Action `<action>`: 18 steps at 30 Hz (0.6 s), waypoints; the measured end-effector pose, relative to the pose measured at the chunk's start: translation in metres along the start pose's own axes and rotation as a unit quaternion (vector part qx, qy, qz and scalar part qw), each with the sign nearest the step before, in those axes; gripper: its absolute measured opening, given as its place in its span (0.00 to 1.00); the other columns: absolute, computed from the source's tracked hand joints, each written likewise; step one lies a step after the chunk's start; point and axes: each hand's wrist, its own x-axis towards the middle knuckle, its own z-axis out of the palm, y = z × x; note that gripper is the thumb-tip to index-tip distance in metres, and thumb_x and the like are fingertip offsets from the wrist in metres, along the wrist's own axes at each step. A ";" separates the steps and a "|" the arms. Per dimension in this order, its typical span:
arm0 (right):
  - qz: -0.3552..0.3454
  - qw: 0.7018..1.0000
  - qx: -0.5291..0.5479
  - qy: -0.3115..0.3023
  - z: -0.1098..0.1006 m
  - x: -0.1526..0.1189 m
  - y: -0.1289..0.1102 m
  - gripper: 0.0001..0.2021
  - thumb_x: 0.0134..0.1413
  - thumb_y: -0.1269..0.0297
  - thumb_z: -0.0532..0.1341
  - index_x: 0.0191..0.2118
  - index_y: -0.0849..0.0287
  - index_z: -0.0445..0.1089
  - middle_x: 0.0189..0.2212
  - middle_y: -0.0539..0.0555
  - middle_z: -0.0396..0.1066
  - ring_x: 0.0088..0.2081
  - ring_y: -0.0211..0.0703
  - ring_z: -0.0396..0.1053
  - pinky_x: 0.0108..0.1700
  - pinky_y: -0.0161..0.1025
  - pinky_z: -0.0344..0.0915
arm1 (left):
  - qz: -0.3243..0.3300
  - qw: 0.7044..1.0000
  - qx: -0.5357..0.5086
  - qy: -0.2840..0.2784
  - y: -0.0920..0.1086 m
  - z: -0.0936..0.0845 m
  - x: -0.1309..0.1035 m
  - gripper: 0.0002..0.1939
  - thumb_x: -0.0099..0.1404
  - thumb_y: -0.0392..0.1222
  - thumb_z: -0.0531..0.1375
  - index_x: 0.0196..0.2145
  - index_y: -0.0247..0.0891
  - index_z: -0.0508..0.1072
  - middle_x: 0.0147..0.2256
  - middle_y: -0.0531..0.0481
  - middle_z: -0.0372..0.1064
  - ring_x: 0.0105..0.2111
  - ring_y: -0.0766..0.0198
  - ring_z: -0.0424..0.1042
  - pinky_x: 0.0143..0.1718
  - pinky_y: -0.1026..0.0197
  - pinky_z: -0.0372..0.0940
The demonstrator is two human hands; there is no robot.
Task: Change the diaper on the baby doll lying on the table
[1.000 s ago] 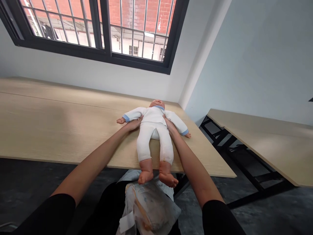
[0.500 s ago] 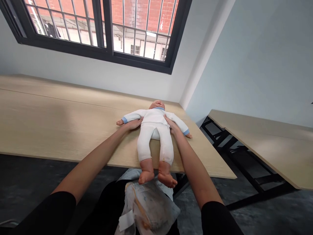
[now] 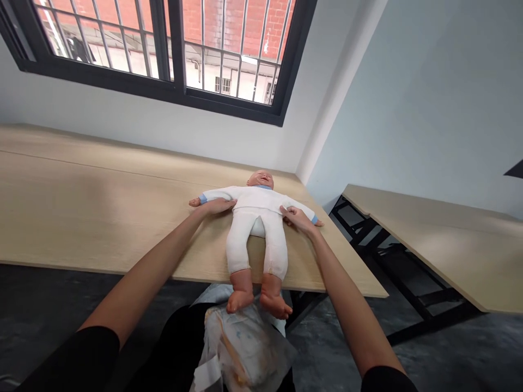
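A baby doll [image 3: 257,198] in a white top with blue cuffs and white trousers lies on its back on the wooden table [image 3: 122,218], its bare feet past the front edge. Beside the doll's waist on the left is my left hand [image 3: 219,206], its fingertips at the hem of the top and partly hidden. My right hand [image 3: 297,216] is at the right side of the waist, thumb and fingers closed on the edge of the white top. The doll's arms stretch out to both sides.
A crumpled plastic bag [image 3: 249,343] with stained contents lies on my lap, below the doll's feet. To the right stands a second table [image 3: 441,234] with black metal legs. A barred window [image 3: 163,87] is in the wall behind.
My right hand has moved outward from the doll's side and now pinches the hem of the top. My left hand stays beside the waist. The view has shifted slightly.
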 end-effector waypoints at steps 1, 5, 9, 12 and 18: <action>-0.024 1.000 0.005 -0.011 0.002 -0.001 0.001 0.26 0.46 0.38 0.67 0.33 0.58 0.65 0.28 0.53 0.70 0.30 0.42 0.69 0.34 0.38 0.69 | -0.001 1.000 0.009 -0.004 0.002 -0.001 -0.001 0.16 0.56 0.55 0.63 0.26 0.38 0.73 0.34 0.41 0.77 0.48 0.44 0.70 0.53 0.55 0.58; -0.085 0.991 0.080 -0.068 0.013 -0.005 -0.002 0.29 0.43 0.50 0.72 0.47 0.57 0.62 0.39 0.53 0.72 0.46 0.48 0.71 0.49 0.43 0.68 | 0.006 0.999 0.042 -0.023 0.010 -0.003 -0.003 0.21 0.59 0.52 0.61 0.15 0.42 0.61 0.17 0.51 0.60 0.28 0.56 0.65 0.38 0.58 0.60; -0.099 0.986 0.108 -0.083 0.018 -0.012 -0.010 0.33 0.45 0.54 0.71 0.55 0.55 0.58 0.43 0.54 0.73 0.52 0.49 0.69 0.56 0.46 0.66 | 0.028 0.999 0.034 -0.023 0.014 -0.005 -0.006 0.25 0.59 0.53 0.61 0.14 0.43 0.54 0.16 0.55 0.46 0.22 0.63 0.53 0.28 0.60 0.51; -0.084 0.988 0.101 -0.079 0.019 -0.016 -0.014 0.33 0.49 0.54 0.70 0.58 0.54 0.57 0.49 0.56 0.71 0.56 0.50 0.67 0.58 0.46 0.65 | 0.041 0.999 0.006 -0.028 0.017 -0.007 -0.010 0.25 0.56 0.55 0.63 0.15 0.42 0.55 0.17 0.56 0.47 0.22 0.65 0.51 0.26 0.61 0.48; -0.059 0.994 0.065 -0.072 0.018 -0.012 -0.007 0.36 0.52 0.52 0.69 0.62 0.54 0.53 0.50 0.58 0.72 0.55 0.50 0.68 0.60 0.49 0.63 | 0.051 0.990 -0.103 -0.084 0.022 -0.005 -0.020 0.22 0.47 0.55 0.71 0.24 0.39 0.65 0.23 0.56 0.59 0.24 0.67 0.60 0.27 0.63 0.57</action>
